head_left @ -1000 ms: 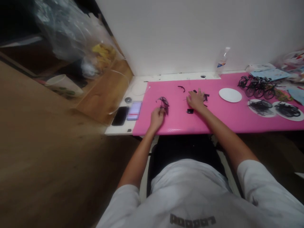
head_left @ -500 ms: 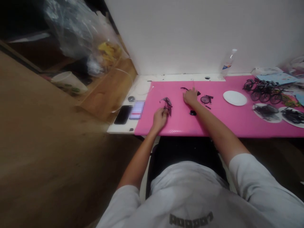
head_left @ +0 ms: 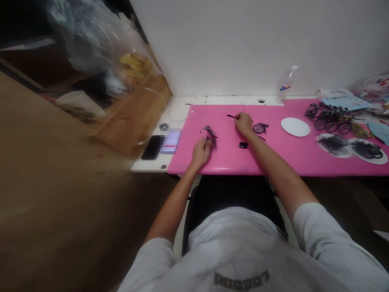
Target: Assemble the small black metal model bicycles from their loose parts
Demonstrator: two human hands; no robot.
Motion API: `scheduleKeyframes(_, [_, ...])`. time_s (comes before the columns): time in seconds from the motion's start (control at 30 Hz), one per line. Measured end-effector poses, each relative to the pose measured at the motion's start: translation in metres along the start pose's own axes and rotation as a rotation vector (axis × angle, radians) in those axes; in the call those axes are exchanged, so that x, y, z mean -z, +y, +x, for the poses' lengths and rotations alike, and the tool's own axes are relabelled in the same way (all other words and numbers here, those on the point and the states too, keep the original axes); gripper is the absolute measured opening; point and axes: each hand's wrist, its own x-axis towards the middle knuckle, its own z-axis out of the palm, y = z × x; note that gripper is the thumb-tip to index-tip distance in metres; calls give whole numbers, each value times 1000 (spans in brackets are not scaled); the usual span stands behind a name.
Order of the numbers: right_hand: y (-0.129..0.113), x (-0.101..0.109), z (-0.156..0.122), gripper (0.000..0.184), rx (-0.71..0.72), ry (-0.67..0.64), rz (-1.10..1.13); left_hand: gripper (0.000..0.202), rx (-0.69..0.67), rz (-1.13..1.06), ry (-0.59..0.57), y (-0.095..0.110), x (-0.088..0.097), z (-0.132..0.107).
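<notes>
My left hand (head_left: 200, 152) rests on the pink mat (head_left: 273, 158), its fingers closed on a small dark bicycle frame part (head_left: 210, 134). Farther back, my right hand (head_left: 243, 123) pinches a thin curved black piece (head_left: 231, 116) that sticks out to its left. A small black wheel assembly (head_left: 260, 128) lies just right of that hand. A little black block (head_left: 242, 144) sits on the mat by my right wrist.
A white plate (head_left: 295, 126) lies to the right, then several assembled toy bicycles (head_left: 330, 115) and two plates of black parts (head_left: 351, 145). A plastic bottle (head_left: 286, 83) stands by the wall. Two phones (head_left: 162, 144) lie at the mat's left edge. Clear bags (head_left: 100, 52) are piled at left.
My right hand slid left from the loose black parts to the curved piece and closed on it. My left hand has kept its hold on the frame part.
</notes>
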Motion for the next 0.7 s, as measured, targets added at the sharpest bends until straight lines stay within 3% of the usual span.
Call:
scheduleKeyframes(0.07, [-4, 5, -14, 40, -51, 56, 171, 53, -20, -26, 10, 4, 2, 0])
scheduleKeyframes(0.13, [-10, 10, -36, 35, -16, 101, 314, 55, -43, -33, 33, 9, 3, -1])
scheduleKeyframes(0.33, [-18, 32, -103, 34, 13, 103, 666, 56, -95, -35, 31, 23, 8, 4])
scheduleKeyframes(0.57, [-13, 66, -121, 57, -43, -6, 979, 59, -100, -121, 46, 41, 4, 41])
scheduleKeyframes(0.7, [-21, 79, -129, 57, -52, -116, 1043, 64, -77, -214, 39, 52, -7, 57])
